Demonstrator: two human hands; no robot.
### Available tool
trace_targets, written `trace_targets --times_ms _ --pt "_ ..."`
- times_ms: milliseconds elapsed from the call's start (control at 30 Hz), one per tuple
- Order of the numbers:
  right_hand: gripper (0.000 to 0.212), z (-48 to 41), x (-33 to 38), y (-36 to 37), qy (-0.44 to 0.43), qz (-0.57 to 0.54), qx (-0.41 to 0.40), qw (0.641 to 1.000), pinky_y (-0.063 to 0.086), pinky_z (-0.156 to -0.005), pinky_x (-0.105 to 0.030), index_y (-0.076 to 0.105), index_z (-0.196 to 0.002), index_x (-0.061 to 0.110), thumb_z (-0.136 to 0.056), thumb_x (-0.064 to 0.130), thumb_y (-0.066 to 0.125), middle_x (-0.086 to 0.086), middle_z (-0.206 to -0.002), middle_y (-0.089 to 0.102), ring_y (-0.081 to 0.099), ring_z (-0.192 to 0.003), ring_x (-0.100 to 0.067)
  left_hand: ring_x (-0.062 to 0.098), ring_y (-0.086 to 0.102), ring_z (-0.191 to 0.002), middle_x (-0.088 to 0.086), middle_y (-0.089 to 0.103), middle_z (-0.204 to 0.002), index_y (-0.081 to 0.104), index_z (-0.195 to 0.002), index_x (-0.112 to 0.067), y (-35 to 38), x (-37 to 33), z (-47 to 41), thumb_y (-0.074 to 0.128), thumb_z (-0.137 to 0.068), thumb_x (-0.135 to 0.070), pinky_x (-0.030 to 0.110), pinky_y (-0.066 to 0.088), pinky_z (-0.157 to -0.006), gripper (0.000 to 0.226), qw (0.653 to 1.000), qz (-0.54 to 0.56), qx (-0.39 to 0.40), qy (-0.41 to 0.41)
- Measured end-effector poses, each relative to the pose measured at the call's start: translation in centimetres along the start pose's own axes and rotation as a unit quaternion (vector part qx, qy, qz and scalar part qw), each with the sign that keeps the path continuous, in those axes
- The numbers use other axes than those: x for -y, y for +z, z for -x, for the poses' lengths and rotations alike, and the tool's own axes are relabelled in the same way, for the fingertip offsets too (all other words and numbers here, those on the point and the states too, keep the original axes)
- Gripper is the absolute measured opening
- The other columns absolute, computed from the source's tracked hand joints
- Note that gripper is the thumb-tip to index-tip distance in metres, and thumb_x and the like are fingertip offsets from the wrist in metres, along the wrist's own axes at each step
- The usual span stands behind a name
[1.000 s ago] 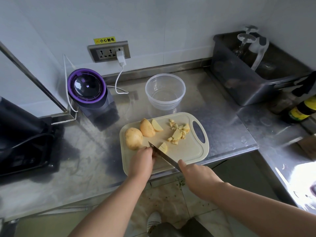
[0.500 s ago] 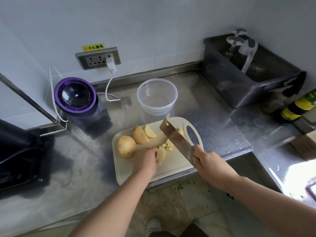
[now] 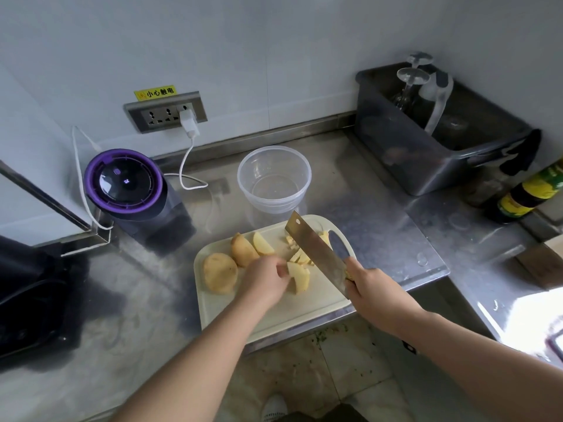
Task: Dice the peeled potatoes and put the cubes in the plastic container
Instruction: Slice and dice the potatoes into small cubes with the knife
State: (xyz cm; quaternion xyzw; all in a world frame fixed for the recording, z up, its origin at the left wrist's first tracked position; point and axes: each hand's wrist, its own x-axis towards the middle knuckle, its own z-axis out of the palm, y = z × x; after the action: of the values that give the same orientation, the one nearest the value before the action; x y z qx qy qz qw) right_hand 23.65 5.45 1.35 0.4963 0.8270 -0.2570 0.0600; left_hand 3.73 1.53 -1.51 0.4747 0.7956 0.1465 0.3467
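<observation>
A pale cutting board (image 3: 268, 318) lies at the counter's front edge. On it sit a whole peeled potato (image 3: 220, 272), a half potato (image 3: 242, 249), a wedge (image 3: 262, 243) and several small cubes (image 3: 297, 252). My left hand (image 3: 265, 280) pinches a sliced potato piece (image 3: 299, 277) on the board. My right hand (image 3: 370, 287) grips the handle of a cleaver (image 3: 316, 252), its blade raised and tilted over the cubes, hiding some of them. The clear plastic container (image 3: 274, 178) stands behind the board, with no cubes visible inside.
A purple-topped appliance (image 3: 128, 185) with a white cable stands at the left, plugged into the wall socket (image 3: 166, 112). A dark tub (image 3: 432, 138) holding glasses sits at the back right, with a bottle (image 3: 530, 193) beside it. Black equipment (image 3: 27, 287) fills the far left.
The cleaver was down on the potato piece, then came up and swung right, over the cubes. My left hand stayed on the piece. The camera view shifted slightly.
</observation>
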Motion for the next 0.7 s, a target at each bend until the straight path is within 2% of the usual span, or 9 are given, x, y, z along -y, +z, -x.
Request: trace_targets --times_ms 67,133,233,300,367,500,700 --pt "0.033 -0.1 0.1 -0.2 -0.002 0.006 -0.01 1.0 0.034 -0.046 -0.023 0.033 -0.136 0.015 -0.103 0.019 0.031 0.003 -0.063 0.046 0.046 -0.051 -0.014 0.023 0.06 -0.108 -0.001 0.065 -0.117 0.062 -0.119 -0.021 -2.0 -0.4 -1.6 0.051 -0.095 -0.021 0.034 0.049 -0.091 0.027 0.99 -0.098 -0.086 0.055" --pt "0.036 -0.3 0.1 -0.3 -0.004 0.013 -0.014 1.0 0.029 -0.044 -0.021 0.031 -0.139 0.015 -0.103 0.019 0.031 0.005 -0.062 0.042 0.042 -0.049 -0.012 0.026 0.058 -0.112 0.001 0.057 -0.124 0.058 -0.125 -0.023 -3.2 -1.1 -3.4 0.051 -0.095 -0.022 0.035 0.046 -0.092 0.031 0.97 -0.201 -0.105 0.089" --pt "0.036 -0.6 0.4 -0.5 -0.008 0.023 -0.006 1.0 0.028 -0.044 -0.018 0.029 -0.14 0.018 -0.104 0.02 0.03 0.008 -0.064 0.04 0.043 -0.051 -0.009 0.03 0.056 -0.115 0.007 0.045 -0.131 0.05 -0.134 -0.023 -3.5 -1.7 -5.3 0.055 -0.094 -0.023 0.037 0.038 -0.097 0.04 0.923 -0.374 -0.022 0.084" --pt "0.035 -0.7 0.4 -0.5 -0.01 0.027 -0.004 1.0 0.028 -0.045 -0.018 0.029 -0.139 0.018 -0.105 0.02 0.03 0.009 -0.065 0.039 0.043 -0.051 -0.009 0.03 0.055 -0.119 0.01 0.039 -0.137 0.044 -0.137 -0.023 -3.2 -1.6 -5.9 0.052 -0.092 -0.018 0.039 0.033 -0.103 0.046 0.896 -0.438 0.023 0.067" --pt "0.03 -0.7 0.5 -0.6 -0.007 0.032 0.001 0.999 0.03 -0.045 -0.02 0.032 -0.135 0.017 -0.105 0.021 0.03 0.007 -0.065 0.041 0.045 -0.053 -0.011 0.03 0.054 -0.12 0.011 0.038 -0.137 0.043 -0.136 -0.019 -2.8 -1.3 -6.4 0.05 -0.091 -0.011 0.042 0.031 -0.107 0.046 0.887 -0.457 0.032 0.062" --pt "0.03 -0.9 0.3 -0.8 -0.001 0.031 0.006 1.0 0.044 -0.052 -0.024 0.032 -0.134 0.017 -0.105 0.022 0.03 0.002 -0.076 0.051 0.054 -0.06 -0.015 0.03 0.057 -0.116 0.01 0.04 -0.135 0.049 -0.129 -0.016 -2.6 -1.2 -6.9 0.051 -0.09 -0.01 0.042 0.032 -0.105 0.039 0.88 -0.468 0.024 0.081" --pt "0.025 -0.6 -0.4 -0.8 0.002 0.04 0.0 0.999 0.027 -0.044 -0.02 0.034 -0.129 0.016 -0.104 0.019 0.03 0.008 -0.063 0.039 0.042 -0.051 -0.009 0.029 0.059 -0.109 0.006 0.043 -0.122 0.055 -0.118 -0.021 -2.9 -1.0 -6.9 0.058 -0.087 -0.029 0.041 0.033 -0.099 0.031 0.893 -0.438 0.032 0.099"
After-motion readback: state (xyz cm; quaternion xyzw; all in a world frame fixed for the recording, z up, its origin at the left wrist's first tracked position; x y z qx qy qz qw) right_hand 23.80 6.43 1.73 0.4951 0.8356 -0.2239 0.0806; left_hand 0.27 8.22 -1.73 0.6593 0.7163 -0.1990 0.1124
